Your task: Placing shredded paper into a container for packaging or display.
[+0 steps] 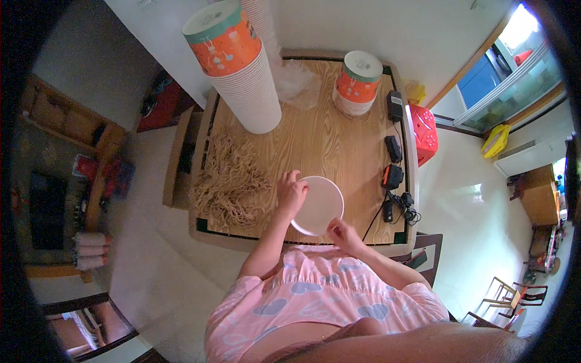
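Note:
A white round paper bucket (318, 207) is held above the front part of the wood-grain table (308, 148), its open mouth turned up toward me. My left hand (293, 192) closes on its rim at the left. Lower down on the right, my right hand (344, 235) pinches the same rim. To the left of my left hand lies a loose heap of tan stringy strands (233, 181). Beyond it leans a tall stack of upside-down paper buckets (239, 66), the end one printed orange and green. A shorter upside-down stack (358, 83) stands at the far right.
Black chargers and cables (396, 199), with a black-and-orange battery-like block (392, 176), lie along the right edge. Crumpled clear plastic (298, 83) sits at the back. A red stool (423, 134) stands right of the table; an open drawer (181, 160) juts out at left.

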Demonstrator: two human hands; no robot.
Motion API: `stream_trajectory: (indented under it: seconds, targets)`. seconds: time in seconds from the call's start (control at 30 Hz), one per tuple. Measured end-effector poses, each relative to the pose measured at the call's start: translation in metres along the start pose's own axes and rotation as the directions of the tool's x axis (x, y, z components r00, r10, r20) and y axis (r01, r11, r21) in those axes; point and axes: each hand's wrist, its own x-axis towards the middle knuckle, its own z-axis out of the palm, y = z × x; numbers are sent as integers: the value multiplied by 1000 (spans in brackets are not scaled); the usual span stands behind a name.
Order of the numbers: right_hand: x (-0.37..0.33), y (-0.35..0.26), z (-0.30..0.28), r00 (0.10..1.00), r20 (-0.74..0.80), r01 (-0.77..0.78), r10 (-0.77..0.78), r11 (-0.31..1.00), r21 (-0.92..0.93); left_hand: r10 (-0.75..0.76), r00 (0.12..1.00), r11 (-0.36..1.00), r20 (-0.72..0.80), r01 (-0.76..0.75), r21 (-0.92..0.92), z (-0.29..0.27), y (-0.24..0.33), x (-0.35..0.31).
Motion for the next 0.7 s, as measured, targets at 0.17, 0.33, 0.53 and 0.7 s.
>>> stream_trajectory:
  seconds: [0.17, 0.33, 0.53, 0.7]
  targets:
    - [-8, -57, 13, 954, 275, 49, 118, 845, -532, 67, 998, 997, 12, -68, 28, 1, 24, 2]
    - [16, -56, -2, 990, 81, 136, -113, 908, -397, 121, 988, 989, -92, -128, -76, 0, 36, -7]
    - [43, -73, -9, 889, -237, 220, -393, 818, -532, 107, 989, 983, -99, -120, -136, -20, 48, -20]
    - [53, -53, -17, 986, -100, -125, 131, 990, 66, 171, 984, 971, -40, -176, -160, -46, 66, -32]
